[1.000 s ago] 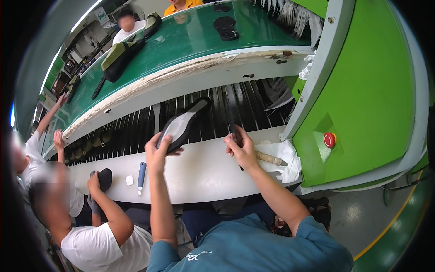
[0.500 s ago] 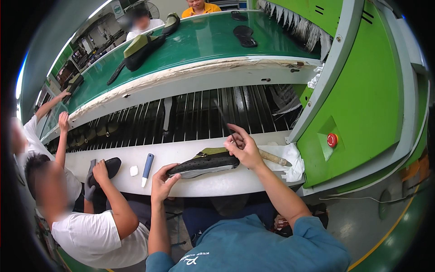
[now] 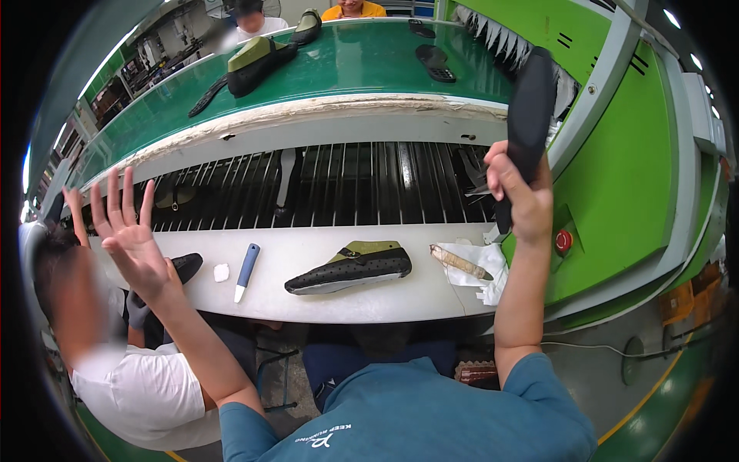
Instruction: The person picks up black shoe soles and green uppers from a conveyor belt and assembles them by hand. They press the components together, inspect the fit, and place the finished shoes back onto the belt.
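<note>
Bright, even overhead light; strong fisheye bending and dark vignette at the rim; centre sharp.

Place: I'm looking at a shoe factory assembly line.
Conveyor: a green belt (image 3: 346, 61) across the top of the frame carries shoe uppers (image 3: 258, 61) and soles (image 3: 435, 61).
Bench: a white worktable (image 3: 323, 289) at centre holds an unfinished shoe (image 3: 350, 269).
Workers: others sit at left and top.

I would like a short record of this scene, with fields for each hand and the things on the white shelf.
left hand: raised, open, fingers spread, holding nothing
right hand: raised, closed around a black sole
white shelf: bears a black and olive shoe upper, a blue-handled tool, a brush lying on white paper
beside: a person in a white shirt, at the left
</note>
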`<state>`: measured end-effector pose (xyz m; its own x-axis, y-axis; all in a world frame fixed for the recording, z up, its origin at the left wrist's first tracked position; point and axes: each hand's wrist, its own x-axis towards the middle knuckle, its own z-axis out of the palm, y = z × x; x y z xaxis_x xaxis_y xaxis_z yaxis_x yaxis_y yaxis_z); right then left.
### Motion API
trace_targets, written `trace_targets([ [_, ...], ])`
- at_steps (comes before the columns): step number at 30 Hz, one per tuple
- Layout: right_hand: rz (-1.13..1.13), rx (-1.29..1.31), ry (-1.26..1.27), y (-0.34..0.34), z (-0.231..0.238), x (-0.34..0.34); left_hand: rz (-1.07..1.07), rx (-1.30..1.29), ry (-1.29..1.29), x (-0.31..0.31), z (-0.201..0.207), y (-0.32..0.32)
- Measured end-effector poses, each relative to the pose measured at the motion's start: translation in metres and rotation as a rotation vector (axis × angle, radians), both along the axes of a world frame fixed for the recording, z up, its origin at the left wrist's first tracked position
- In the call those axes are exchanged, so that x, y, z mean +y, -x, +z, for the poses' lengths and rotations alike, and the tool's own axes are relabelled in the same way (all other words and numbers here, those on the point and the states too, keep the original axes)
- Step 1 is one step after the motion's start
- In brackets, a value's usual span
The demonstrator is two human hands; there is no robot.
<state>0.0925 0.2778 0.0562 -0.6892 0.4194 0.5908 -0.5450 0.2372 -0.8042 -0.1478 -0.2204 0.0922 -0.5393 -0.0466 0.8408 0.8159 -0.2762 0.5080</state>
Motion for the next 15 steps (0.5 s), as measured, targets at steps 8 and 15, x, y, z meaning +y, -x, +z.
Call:
trace_targets([
  [8,-0.114,-0.082,-0.492,0.032,-0.055,-0.159,-0.768,-0.499,-0.204,0.182,-0.093,-0.115],
  [15,-0.144,-0.202,-0.620,0.034,-0.072,-0.179,-0.820,-0.630,-0.382,0.193,-0.104,-0.115],
])
